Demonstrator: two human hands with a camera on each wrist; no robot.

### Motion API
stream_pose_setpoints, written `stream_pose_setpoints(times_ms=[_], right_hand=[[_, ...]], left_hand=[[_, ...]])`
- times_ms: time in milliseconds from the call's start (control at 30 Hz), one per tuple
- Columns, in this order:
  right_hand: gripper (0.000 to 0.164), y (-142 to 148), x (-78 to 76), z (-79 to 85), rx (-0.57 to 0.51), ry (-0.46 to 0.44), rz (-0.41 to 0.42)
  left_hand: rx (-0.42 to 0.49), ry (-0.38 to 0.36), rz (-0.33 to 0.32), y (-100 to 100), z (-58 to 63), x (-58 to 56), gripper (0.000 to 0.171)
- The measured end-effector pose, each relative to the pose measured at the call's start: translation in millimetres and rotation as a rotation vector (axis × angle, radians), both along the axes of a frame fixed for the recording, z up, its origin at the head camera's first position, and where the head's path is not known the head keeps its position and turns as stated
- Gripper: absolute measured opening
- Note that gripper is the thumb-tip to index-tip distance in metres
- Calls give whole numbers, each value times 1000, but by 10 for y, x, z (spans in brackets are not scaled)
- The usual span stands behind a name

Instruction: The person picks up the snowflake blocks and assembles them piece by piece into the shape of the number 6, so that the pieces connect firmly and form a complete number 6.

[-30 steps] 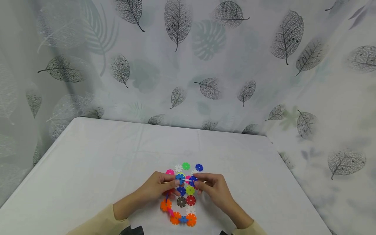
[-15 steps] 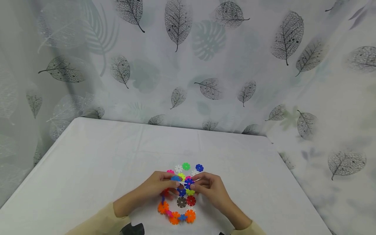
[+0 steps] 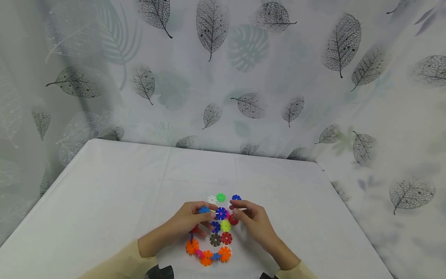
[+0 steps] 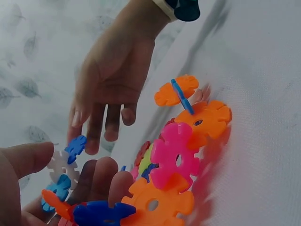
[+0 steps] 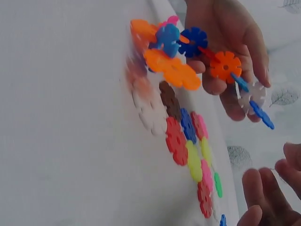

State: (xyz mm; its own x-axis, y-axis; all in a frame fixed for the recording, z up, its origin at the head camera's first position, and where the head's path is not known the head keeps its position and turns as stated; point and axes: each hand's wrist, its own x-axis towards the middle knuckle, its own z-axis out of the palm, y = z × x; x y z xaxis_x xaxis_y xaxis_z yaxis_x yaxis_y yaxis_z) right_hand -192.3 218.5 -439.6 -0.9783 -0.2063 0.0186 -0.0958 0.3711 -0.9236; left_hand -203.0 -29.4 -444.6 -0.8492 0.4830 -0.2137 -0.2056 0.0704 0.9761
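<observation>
My left hand (image 3: 186, 221) pinches a chain of interlocking snowflake discs by its white disc (image 5: 257, 95). A dark blue disc (image 3: 221, 213) is slotted into that white one at the chain's free end, past the fingertips. From the hand the chain loops down through light blue, orange and dark blue discs, then a pink disc (image 4: 176, 153) and orange discs (image 3: 206, 258), hanging low over the cloth. My right hand (image 3: 256, 224) is just right of the dark blue disc, its fingers spread and slightly bent, with nothing between them.
Loose discs lie on the white-covered table (image 3: 139, 170) beneath and beyond the hands: a brown disc (image 3: 215, 240), a red disc (image 3: 226, 238), a yellow disc (image 3: 225, 225), a green disc (image 3: 221, 197) and several others. A leaf-patterned curtain (image 3: 223, 77) hangs behind the table.
The dark blue disc was pinched by my right hand and brought to the white disc; now it sits on the chain. My right hand has let go and drawn slightly right.
</observation>
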Motion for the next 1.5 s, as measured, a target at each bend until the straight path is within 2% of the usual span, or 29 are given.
stream_pose_setpoints(times_ms=[267,533,800,1000,1300,1500], right_hand=[[37,90,-78,-29,49,86,-164],[42,139,-130,-57,108,88,-228],[42,175,-138,-91,137,44,-258],[34,199,-124,-126,208,14,-239],[24,243,-124,-216,342,39,-118],[26,226,-95,-192,429,30,-57]], left_hand=[[17,25,21,8,22,-1,40],[43,19,34,-12,9,4,43],[38,-10,57,-32,17,15,45],[32,-33,75,-26,16,17,46],[35,-44,88,-17,3,11,48],[45,-61,89,-22,-8,0,48]])
